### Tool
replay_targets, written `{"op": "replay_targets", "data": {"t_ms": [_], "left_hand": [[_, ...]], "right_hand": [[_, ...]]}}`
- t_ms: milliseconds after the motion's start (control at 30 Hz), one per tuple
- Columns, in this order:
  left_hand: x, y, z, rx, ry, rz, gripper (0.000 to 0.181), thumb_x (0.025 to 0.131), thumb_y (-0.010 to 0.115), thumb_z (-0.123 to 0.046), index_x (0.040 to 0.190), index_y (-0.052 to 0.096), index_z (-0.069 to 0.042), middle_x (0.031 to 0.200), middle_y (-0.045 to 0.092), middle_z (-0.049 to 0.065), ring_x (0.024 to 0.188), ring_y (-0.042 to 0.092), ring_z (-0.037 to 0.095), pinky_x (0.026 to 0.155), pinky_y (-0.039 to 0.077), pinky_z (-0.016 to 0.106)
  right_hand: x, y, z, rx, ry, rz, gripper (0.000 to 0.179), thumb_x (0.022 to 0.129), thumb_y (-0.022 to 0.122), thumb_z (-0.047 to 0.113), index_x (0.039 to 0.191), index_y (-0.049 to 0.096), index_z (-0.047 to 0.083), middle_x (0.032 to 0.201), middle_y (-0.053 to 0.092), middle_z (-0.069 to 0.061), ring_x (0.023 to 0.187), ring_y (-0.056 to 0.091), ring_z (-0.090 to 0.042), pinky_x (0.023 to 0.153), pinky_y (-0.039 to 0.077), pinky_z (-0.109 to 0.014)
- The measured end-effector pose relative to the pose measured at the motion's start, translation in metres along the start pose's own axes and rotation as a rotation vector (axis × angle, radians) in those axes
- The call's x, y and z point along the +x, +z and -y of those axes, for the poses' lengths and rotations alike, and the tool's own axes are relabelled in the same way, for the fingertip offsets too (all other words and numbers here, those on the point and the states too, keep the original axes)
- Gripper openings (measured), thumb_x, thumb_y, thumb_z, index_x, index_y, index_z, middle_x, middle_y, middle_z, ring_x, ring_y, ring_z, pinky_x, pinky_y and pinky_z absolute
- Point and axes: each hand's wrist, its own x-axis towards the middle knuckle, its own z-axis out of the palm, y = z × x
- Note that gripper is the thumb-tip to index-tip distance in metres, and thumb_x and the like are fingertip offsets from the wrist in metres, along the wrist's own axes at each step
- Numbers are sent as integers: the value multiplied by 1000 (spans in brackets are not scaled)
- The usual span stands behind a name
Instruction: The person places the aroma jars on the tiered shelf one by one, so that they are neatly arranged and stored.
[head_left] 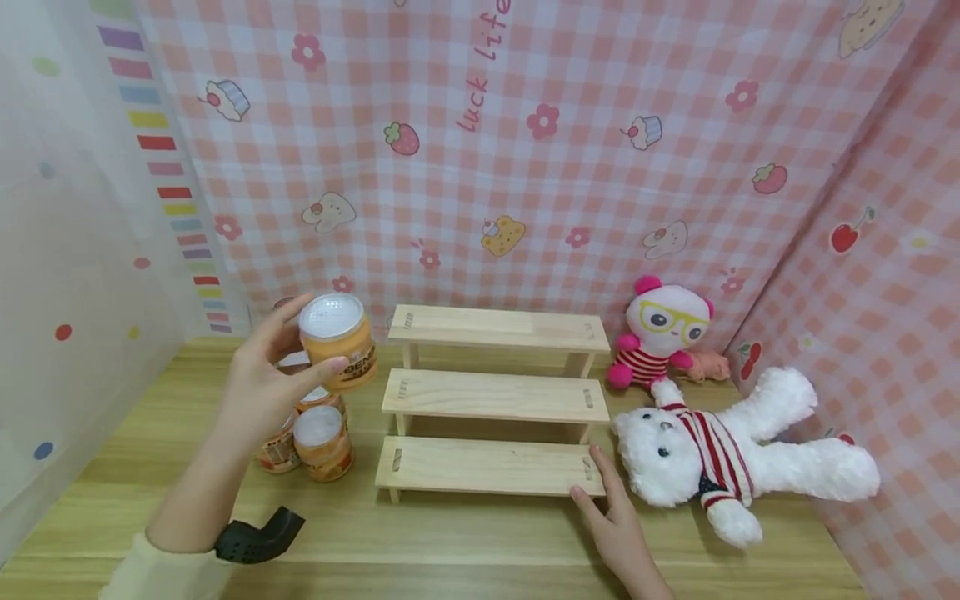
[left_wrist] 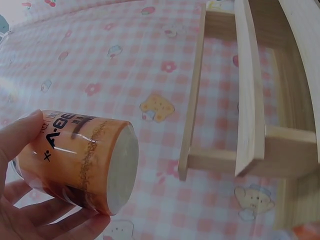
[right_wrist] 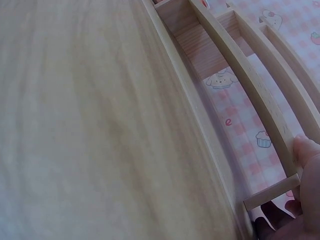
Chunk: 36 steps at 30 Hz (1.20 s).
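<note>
My left hand (head_left: 266,379) holds an orange-labelled can (head_left: 348,354) with a pale lid, raised above the table. In the left wrist view, the thumb lies along the can's (left_wrist: 75,160) printed side and the other fingers curl under it. Below that hand stand several similar cans (head_left: 322,442), partly hidden by it. A three-step wooden shelf (head_left: 487,467) stands in the middle of the table. At the right end of its lowest step, my right hand (head_left: 618,533) grips the corner. The right wrist view shows the thumb on the board (right_wrist: 250,85) and fingers near its leg.
To the right of the shelf lies a white plush bear (head_left: 720,458) in a striped shirt. A pink-and-white plush panda (head_left: 663,325) with yellow glasses sits behind it. Checked pink cloth (head_left: 450,183) hangs at the back and right of the wooden table (head_left: 420,550).
</note>
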Motion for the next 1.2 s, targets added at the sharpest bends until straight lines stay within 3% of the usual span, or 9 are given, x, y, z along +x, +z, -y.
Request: {"op": "replay_targets", "data": {"t_ms": [133,367,600,900,1200], "left_hand": [[5,12,-3,-62,4,45,72,82,76,-6,145,42,-19,118,60,15,102,57,15,77,53,21],[17,35,-7,-115,-7,106,72,81,78,-10,144,44,-18,123,60,13,105,57,23,81,54,30],[28,58,-8,-158,-31,144,72,80,79,-12,143,45,-17,124,60,13,106,57,25,83,54,34],[43,81,-12,-221,-16,193,71,79,80,-9,142,47,-15,124,59,14,106,57,27,83,54,40],[61,106,-13,-225,37,229,70,79,80,-12,141,48,-19,124,60,12,105,58,26,80,54,39]], "right_hand": [[0,1,1,3,11,-3,66,96,59,25,150,27,4,153,25,-17,140,17,-32,112,16,-38],[1,3,3,26,4,-14,65,96,61,23,149,29,3,153,27,-17,139,17,-33,109,17,-56],[1,3,3,48,3,-21,65,95,62,21,148,30,3,152,28,-18,139,17,-34,109,17,-57],[2,1,1,62,50,-35,66,94,64,24,148,31,5,153,26,-16,140,15,-33,109,15,-57],[2,4,1,108,74,-25,69,94,64,19,150,27,4,154,22,-17,140,14,-30,110,18,-53]]}}
